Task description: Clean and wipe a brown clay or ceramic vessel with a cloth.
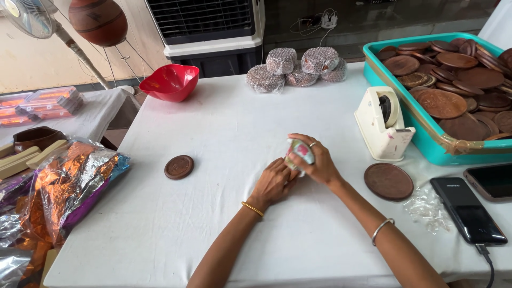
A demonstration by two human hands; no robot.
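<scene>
Both hands meet over the middle of the white table [224, 122]. My right hand [316, 161] is closed around a small round item wrapped in shiny printed foil [301, 151], held on edge. My left hand [273, 183], with a gold bangle at the wrist, grips the same wrapped item from below and the left; its fingertips are tucked under the foil. A bare brown disc [178, 167] lies flat on the cloth left of the hands. Another, larger brown disc [388, 181] lies to the right.
A cream tape dispenser [382, 124] stands right of the hands, beside a teal tray [405, 124] heaped with brown discs. Several wrapped bundles [295, 67] sit at the far edge, near a red bowl [169, 82]. Foil sheets [64, 186] lie left; two phones [468, 209] lie right.
</scene>
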